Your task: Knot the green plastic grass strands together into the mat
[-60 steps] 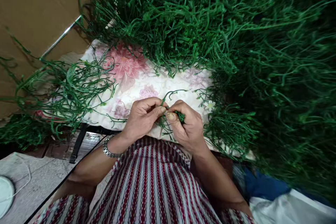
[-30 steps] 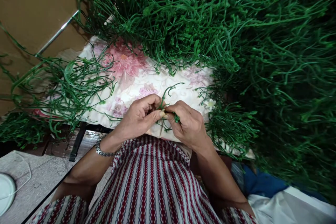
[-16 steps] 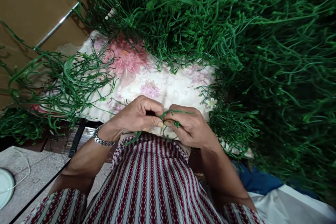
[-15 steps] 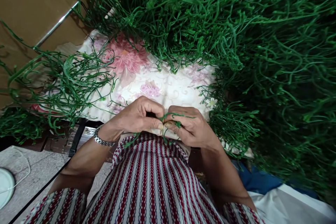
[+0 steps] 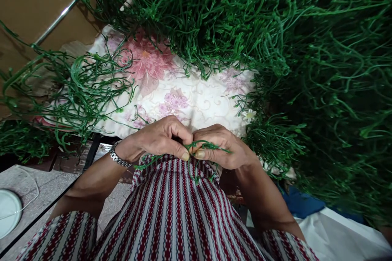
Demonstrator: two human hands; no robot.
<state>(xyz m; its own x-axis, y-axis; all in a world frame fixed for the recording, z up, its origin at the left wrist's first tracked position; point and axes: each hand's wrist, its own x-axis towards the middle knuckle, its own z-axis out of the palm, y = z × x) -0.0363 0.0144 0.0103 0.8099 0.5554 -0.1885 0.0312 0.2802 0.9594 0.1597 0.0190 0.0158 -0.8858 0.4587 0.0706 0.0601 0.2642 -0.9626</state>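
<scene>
Sprig (image 5: pixel 211 145), green and thin, is pinched between the two hands just in front of the body. The left hand (image 5: pixel 161 136) grasps it between thumb and fingers, and the right hand (image 5: pixel 219 144) does the same, their thumb tips close together. The exact join between them is hidden by the fingers. From the grip, one strand runs to the right across the right hand's fingers, one sticks out to the left under the left thumb, and others hang below over the striped clothes (image 5: pixel 177 208). A metal watch (image 5: pixel 119 157) sits on the wrist to the left of the grip.

Just beyond the grip lies a pale cloth (image 5: pixel 211 100) with pink and purple flowers on it. Farther beyond, a large heap (image 5: pixel 220 12) of green stems covers its far side and spreads round to the right. To the left of the grip, a loose tangle (image 5: pixel 82 89) of stems lies on the cloth and past its edge. To the right, near the right hand, is a smaller bunch (image 5: pixel 275 138), touching the heap.
</scene>
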